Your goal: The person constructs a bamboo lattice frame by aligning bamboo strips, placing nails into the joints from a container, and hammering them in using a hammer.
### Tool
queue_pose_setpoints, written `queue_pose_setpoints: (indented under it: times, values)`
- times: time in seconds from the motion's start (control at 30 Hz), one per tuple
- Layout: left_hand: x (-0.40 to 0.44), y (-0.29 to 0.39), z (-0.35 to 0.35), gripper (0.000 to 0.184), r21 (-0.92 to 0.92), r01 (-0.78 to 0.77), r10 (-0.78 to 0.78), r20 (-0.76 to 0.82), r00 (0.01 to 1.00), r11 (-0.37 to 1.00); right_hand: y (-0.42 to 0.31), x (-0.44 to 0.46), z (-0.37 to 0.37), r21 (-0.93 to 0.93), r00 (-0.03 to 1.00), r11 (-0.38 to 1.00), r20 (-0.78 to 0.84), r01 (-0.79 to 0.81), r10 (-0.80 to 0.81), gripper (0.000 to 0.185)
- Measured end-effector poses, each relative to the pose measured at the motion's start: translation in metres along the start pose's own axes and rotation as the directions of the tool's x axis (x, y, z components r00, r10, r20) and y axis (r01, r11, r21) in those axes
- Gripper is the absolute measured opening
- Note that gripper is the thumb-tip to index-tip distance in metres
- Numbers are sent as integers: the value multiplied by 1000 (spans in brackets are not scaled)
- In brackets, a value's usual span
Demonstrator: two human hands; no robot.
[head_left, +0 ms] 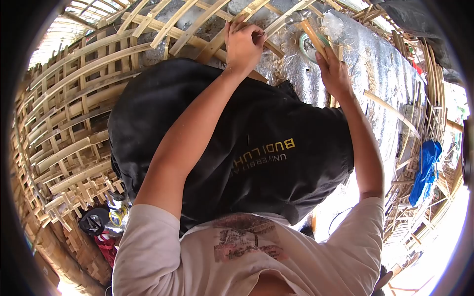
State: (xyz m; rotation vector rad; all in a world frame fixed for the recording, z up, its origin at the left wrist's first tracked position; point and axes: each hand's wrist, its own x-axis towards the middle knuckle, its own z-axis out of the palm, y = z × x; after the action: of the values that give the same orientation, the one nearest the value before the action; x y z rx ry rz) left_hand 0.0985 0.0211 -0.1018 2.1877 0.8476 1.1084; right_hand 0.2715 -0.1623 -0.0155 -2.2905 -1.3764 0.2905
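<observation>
My right hand point(335, 74) is closed around the wooden handle of a hammer point(314, 39), whose metal head lies further forward near the bamboo slats. My left hand point(244, 45) rests at the edge of a bamboo lattice point(180, 29), its fingers curled in a pinch. Whatever is between those fingertips is too small or hidden to make out. Just beneath the hammer handle sits a round, green-rimmed roll point(305, 48), perhaps tape, on a silvery sheet point(365, 64).
A black garment with yellow lettering point(237, 133) covers my lap. Woven bamboo point(84, 98) curves along the left. To the right are a loose bamboo strip point(392, 109) and a blue cloth or plastic piece point(426, 170). A dark cap point(94, 220) lies at lower left.
</observation>
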Motion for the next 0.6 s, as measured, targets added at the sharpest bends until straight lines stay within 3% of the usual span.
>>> queue_pose_setpoints:
  times: [0.23, 0.4, 0.5, 0.6]
  values:
    - [1, 3, -2, 8, -21, 24, -24, 31, 999, 999, 0, 1, 12, 32, 993, 996, 77, 88, -90, 27]
    - [1, 3, -3, 11, -4, 35, -35, 56, 998, 999, 4, 0, 26, 53, 964, 962, -25, 267, -266, 30]
    - [2, 3, -3, 24, 44, -16, 15, 22, 1000, 999, 11, 0, 32, 13, 933, 936, -84, 352, -350, 33]
    - [3, 2, -10, 35, 66, -22, 13, 142, 990, 998, 11, 0, 32, -26, 940, 943, -69, 332, -333, 34]
